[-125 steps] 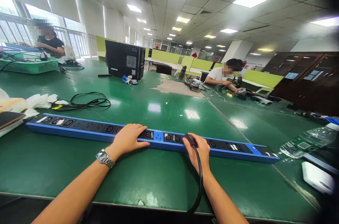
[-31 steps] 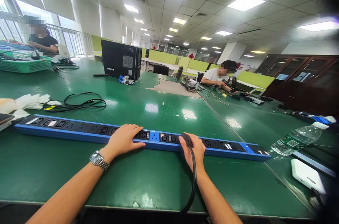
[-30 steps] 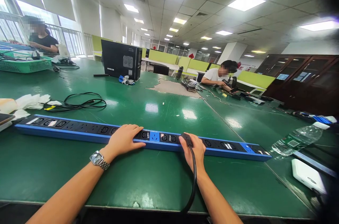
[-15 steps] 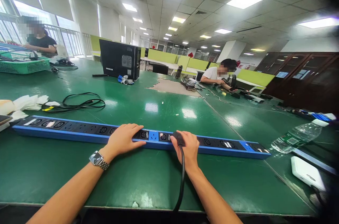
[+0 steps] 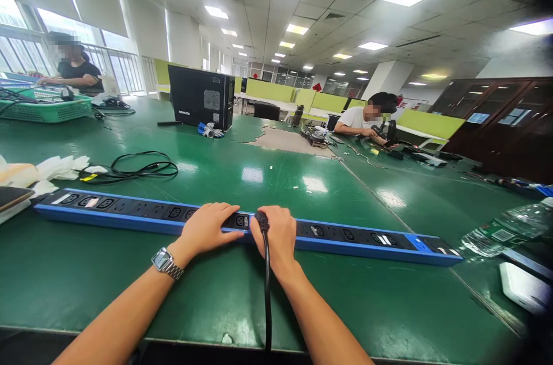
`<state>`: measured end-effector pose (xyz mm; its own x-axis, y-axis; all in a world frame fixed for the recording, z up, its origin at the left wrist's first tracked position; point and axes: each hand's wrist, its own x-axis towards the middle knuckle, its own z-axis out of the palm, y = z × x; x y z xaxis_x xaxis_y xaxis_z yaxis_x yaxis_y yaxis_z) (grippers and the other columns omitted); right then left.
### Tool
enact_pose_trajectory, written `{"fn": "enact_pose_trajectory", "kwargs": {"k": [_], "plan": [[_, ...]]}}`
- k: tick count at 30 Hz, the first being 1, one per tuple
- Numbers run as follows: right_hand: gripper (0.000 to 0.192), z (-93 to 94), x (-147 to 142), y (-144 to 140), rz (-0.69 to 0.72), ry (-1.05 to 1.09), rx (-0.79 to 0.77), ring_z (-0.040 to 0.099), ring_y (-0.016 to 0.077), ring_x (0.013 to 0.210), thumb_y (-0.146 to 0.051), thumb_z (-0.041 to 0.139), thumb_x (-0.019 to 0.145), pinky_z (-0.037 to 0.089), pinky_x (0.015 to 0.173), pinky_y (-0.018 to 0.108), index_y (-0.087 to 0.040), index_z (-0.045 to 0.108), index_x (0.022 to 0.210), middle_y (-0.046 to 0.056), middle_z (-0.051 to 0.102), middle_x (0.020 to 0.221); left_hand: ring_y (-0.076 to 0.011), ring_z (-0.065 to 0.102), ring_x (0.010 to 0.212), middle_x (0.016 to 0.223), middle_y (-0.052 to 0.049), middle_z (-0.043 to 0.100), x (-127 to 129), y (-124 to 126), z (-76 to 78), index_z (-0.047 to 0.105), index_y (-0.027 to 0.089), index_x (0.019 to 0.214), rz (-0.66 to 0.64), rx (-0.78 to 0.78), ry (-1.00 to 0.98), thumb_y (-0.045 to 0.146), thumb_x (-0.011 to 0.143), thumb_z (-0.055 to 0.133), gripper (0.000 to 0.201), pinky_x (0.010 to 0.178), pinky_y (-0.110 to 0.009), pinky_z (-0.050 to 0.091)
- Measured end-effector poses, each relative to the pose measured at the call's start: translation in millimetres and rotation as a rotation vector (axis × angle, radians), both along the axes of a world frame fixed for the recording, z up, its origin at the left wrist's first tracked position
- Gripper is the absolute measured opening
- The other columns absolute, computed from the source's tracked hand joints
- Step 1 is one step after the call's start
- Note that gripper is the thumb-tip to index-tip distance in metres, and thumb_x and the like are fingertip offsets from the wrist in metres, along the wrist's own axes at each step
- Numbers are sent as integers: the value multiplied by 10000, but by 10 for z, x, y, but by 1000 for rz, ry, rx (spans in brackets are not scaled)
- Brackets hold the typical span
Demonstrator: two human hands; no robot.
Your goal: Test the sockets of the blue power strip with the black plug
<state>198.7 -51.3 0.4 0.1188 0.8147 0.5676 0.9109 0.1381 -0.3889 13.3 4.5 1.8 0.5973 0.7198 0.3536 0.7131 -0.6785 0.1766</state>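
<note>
A long blue power strip (image 5: 341, 246) with black sockets lies across the green table in front of me. My left hand (image 5: 208, 229), with a metal-band watch on the wrist, grips the strip near its middle, thumb along the near side and fingers over the top. Just right of it, my right hand (image 5: 279, 236) holds a black power plug (image 5: 261, 220) at the strip. Fingers and plug cover the socket beneath, so whether the plug is seated cannot be seen. The plug's black cord (image 5: 267, 301) runs down over the near table edge.
Coiled black cable (image 5: 142, 168) and white gloves (image 5: 60, 168) lie at left. Farther back stand a black computer case (image 5: 201, 97) and a green basket (image 5: 52, 109). A water bottle (image 5: 503, 232) and a white device (image 5: 522, 285) are at right. Two people sit beyond.
My right hand has moved the plug left along the strip, closer to my left hand. My left hand keeps its grip on the strip. The view has turned slightly left.
</note>
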Motion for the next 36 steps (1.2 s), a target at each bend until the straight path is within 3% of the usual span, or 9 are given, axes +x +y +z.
{"fn": "enact_pose_trajectory", "kwargs": {"k": [4,13,19,25,29,36], "plan": [[179,-56,1,13,-18,-75,-27,537,225,909,-349,596,872,338,810,347,-209,662,961,45,698,953,-280,619,1094,1234,-98,655,4,2,-6,578,197,1285,-2,6,12,633,836,561,626,959,-415,457],[257,-46,99,-31,122,-217,-55,527,249,1015,-384,544,914,339,896,398,-223,631,1095,55,689,1082,-291,605,1128,1266,-108,636,29,-8,57,562,190,1298,-18,-12,14,594,828,592,621,983,-431,446],[476,-157,296,-86,181,-105,-27,551,237,1109,-257,551,873,316,1003,421,-202,509,1344,80,663,1220,-271,617,1104,1247,-88,650,394,7,202,509,208,1332,-266,-105,9,467,752,716,668,966,-390,464],[288,-187,541,-98,120,113,93,616,212,1029,-237,587,780,356,979,378,-196,673,1052,56,719,1079,-284,589,1134,1246,-112,641,539,-124,10,529,192,1300,-82,-15,-80,505,858,604,547,985,-427,458],[195,-133,530,-82,82,165,56,635,184,932,-186,530,784,383,897,337,-210,695,886,24,737,954,-261,585,1140,1253,-104,638,515,-144,-23,526,195,1296,-99,-16,-80,446,919,528,453,990,-417,459],[155,-80,548,-68,-109,175,-19,617,190,943,-234,545,827,358,894,335,-210,697,845,28,735,935,-258,580,1149,1248,-86,640,508,-110,-35,526,218,1288,-104,-17,-88,363,928,487,390,995,-420,457]]}}
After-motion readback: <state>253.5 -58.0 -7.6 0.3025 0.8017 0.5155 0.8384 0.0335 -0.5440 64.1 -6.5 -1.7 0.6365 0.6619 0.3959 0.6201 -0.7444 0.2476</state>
